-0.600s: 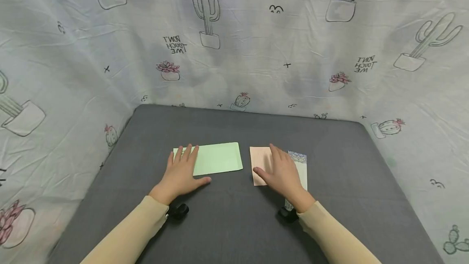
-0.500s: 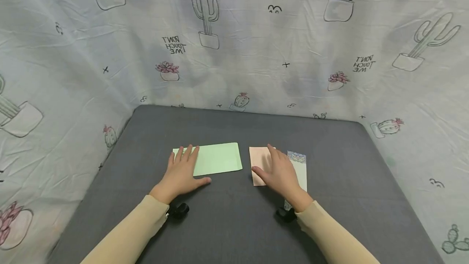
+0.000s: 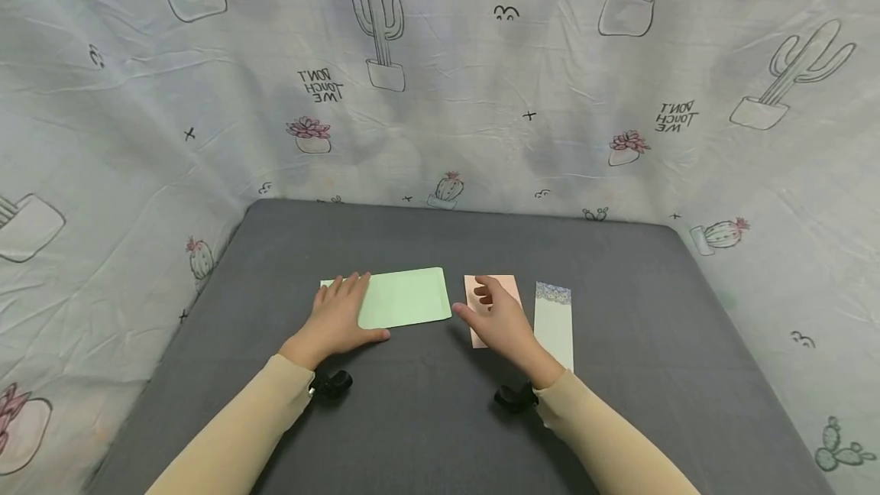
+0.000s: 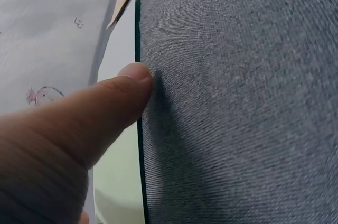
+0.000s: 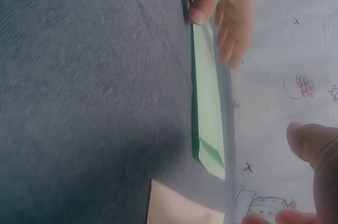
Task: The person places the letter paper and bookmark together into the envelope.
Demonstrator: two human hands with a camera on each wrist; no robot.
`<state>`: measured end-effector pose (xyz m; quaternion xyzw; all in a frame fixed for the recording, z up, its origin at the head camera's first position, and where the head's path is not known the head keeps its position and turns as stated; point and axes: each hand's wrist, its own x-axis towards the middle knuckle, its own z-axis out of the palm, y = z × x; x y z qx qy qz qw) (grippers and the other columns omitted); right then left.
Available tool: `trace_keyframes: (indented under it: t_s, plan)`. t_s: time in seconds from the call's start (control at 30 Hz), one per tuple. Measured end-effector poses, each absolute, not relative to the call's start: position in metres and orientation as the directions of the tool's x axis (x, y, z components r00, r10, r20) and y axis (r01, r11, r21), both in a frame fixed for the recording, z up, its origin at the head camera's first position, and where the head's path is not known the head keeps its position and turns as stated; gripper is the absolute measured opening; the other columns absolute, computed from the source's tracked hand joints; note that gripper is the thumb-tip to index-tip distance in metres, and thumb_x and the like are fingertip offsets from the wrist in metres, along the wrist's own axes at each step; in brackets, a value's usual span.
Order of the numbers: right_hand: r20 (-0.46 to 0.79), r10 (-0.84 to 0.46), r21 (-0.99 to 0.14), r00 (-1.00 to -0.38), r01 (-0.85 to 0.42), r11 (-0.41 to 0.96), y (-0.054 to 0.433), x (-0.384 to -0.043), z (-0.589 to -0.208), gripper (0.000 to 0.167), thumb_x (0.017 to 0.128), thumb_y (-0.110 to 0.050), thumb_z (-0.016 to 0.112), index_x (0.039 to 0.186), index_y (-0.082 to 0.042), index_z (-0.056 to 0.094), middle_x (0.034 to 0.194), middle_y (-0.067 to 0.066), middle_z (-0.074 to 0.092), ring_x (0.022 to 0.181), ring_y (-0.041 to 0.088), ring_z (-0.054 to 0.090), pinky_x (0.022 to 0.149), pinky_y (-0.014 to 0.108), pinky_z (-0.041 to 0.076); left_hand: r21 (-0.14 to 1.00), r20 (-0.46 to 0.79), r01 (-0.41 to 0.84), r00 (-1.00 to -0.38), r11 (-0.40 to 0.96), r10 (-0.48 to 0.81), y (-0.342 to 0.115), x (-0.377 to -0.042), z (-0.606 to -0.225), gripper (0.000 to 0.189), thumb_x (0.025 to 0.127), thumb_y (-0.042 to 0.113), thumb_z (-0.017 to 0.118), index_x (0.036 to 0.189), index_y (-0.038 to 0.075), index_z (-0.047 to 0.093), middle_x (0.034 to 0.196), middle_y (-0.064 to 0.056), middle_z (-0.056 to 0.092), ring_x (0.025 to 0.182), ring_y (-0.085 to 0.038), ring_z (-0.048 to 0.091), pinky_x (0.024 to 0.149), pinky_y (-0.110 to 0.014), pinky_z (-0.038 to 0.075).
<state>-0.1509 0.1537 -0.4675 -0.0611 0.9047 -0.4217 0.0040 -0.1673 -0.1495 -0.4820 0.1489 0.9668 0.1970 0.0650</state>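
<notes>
A light green envelope (image 3: 406,298) lies on the table with its long side across, its flap end to the right. My left hand (image 3: 335,317) rests over its left end, fingers straight and thumb spread past the near edge. In the left wrist view the thumb (image 4: 113,94) overlaps that edge. My right hand (image 3: 505,327) hovers in front of a peach paper card (image 3: 507,286) and hides part of it. Its fingers are loosely bent, the thumb stands apart, and nothing is held. In the right wrist view the peach card (image 5: 177,208) shows below the hand, beyond the envelope (image 5: 208,97).
Right of the peach card lies a narrow pale strip (image 3: 554,327) with a patterned band on top, partly behind the right wrist. A grey cloth covers the table (image 3: 426,418). Cactus-print fabric (image 3: 454,98) hangs behind and at both sides.
My right hand has lifted and moved left from over the peach card and pale strip, uncovering more of both, and its fingers have bent. The left hand stays at the envelope.
</notes>
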Motion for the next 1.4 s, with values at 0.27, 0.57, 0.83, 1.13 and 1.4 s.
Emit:
trace_keyframes:
  t_s: [0.27,0.57,0.83,1.13,1.4]
  plan:
    - [0.034,-0.153,-0.778,-0.988,-0.122,0.617,0.145,-0.153,-0.471,0.069,0.088,-0.041,0.070,0.142,-0.008,0.045,0.121,0.013,0.061,0.107,0.026,0.059,0.086,0.044,0.050,0.404,-0.075,0.257,-0.947,0.878,0.312,-0.151,-0.169,-0.484,0.111,0.073,0.057,0.077,0.154,0.004,0.022,0.153,-0.023,0.027,0.140,-0.048,0.017,0.109,-0.064,0.008]
    - [-0.014,-0.161,-0.799,-0.987,-0.086,0.595,0.141,-0.154,-0.476,0.065,0.088,-0.034,0.072,0.140,-0.006,0.046,0.118,0.011,0.061,0.103,0.023,0.059,0.087,0.042,0.050,0.414,-0.077,0.265,-0.943,0.871,0.324,-0.152,-0.171,-0.484,0.111,0.072,0.057,0.078,0.153,0.003,0.023,0.151,-0.024,0.029,0.139,-0.049,0.017,0.108,-0.066,0.009]
    - [-0.037,-0.200,-0.821,-0.979,-0.084,0.564,0.137,-0.157,-0.481,0.060,0.090,-0.030,0.070,0.139,-0.004,0.047,0.118,0.011,0.061,0.103,0.022,0.059,0.082,0.039,0.051,0.431,-0.103,0.244,-0.943,0.869,0.316,-0.157,-0.179,-0.486,0.112,0.072,0.059,0.077,0.152,0.002,0.023,0.152,-0.024,0.027,0.139,-0.049,0.015,0.108,-0.064,0.008]
    - [-0.082,-0.216,-0.812,-0.973,-0.061,0.581,0.134,-0.158,-0.482,0.056,0.090,-0.028,0.070,0.137,-0.004,0.049,0.113,0.009,0.063,0.099,0.018,0.060,0.079,0.035,0.052,0.413,-0.137,0.235,-0.939,0.880,0.316,-0.161,-0.183,-0.486,0.113,0.072,0.061,0.076,0.153,0.002,0.023,0.153,-0.022,0.027,0.140,-0.046,0.017,0.109,-0.063,0.008]
    - [-0.078,-0.228,-0.808,-0.971,-0.072,0.585,0.133,-0.160,-0.482,0.053,0.090,-0.026,0.069,0.134,-0.001,0.051,0.109,0.010,0.064,0.097,0.019,0.061,0.080,0.036,0.052,0.375,-0.159,0.246,-0.933,0.894,0.323,-0.157,-0.177,-0.474,0.110,0.073,0.058,0.077,0.151,0.000,0.027,0.147,-0.023,0.033,0.135,-0.045,0.025,0.105,-0.065,0.014]
